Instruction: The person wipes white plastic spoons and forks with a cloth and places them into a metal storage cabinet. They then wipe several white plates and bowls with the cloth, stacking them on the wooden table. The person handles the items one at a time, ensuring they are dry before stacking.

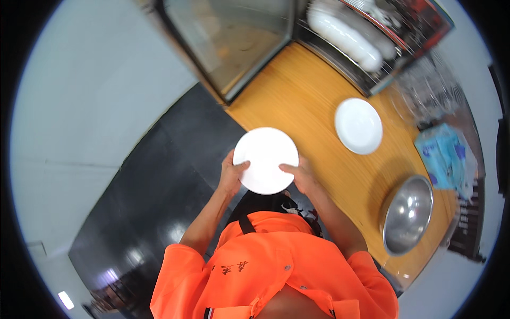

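Observation:
A round white plate (pixel 265 157) is held level in front of my body, at the near left edge of the wooden table. My left hand (pixel 231 173) grips its left rim, thumb on top and fingers underneath. On the opposite rim my right hand (pixel 302 174) holds it the same way. Whether more plates are stacked below it cannot be seen. Another white plate (pixel 359 126) lies on the wooden tabletop (pixel 313 106), ahead and to the right of my hands.
A cabinet (pixel 366 87) with white dishes on racks stands at the back, its glass door (pixel 234 42) swung open to the left. On the right are a steel bowl (pixel 408 215), a blue soft packet (pixel 441 154) and clear glassware (pixel 427 95). Dark floor (pixel 164 175) spreads left.

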Tool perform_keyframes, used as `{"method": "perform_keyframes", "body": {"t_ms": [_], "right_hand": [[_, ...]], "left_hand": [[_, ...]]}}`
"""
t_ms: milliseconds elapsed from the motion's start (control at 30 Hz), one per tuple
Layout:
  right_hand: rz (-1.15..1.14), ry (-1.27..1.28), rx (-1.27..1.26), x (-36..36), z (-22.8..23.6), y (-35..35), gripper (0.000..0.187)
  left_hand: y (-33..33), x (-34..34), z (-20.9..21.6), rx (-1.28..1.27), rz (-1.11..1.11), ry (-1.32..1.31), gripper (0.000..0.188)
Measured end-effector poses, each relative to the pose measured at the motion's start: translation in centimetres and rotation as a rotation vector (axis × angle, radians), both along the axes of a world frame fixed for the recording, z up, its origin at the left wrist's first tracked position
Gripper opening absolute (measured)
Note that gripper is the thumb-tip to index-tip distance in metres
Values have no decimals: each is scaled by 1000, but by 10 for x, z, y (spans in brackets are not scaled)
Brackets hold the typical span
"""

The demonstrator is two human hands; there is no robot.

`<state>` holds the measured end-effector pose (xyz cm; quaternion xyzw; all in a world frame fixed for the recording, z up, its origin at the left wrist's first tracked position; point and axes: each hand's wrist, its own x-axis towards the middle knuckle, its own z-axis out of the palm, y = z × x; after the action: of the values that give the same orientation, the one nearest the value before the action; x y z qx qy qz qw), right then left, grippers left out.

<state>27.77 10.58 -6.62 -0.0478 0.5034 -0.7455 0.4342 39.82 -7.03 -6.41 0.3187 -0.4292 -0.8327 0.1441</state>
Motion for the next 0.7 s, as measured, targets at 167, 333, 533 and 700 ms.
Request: {"method": "perform_keyframes", "body": {"t_ms": [167, 333, 533, 700], "right_hand": [[208, 29, -42, 57, -2, -63, 51], [338, 108, -114, 103, 20, -154, 48], [466, 189, -88, 150, 23, -300, 49], [400, 144, -62, 174, 25, -401, 49]], "left_hand": [[-36, 84, 11, 20, 204, -75, 47], [-105, 153, 27, 77, 355, 65, 43], [-227, 215, 41, 44, 459, 125, 50], [-337, 230, 51, 3, 383, -21, 58]]}}
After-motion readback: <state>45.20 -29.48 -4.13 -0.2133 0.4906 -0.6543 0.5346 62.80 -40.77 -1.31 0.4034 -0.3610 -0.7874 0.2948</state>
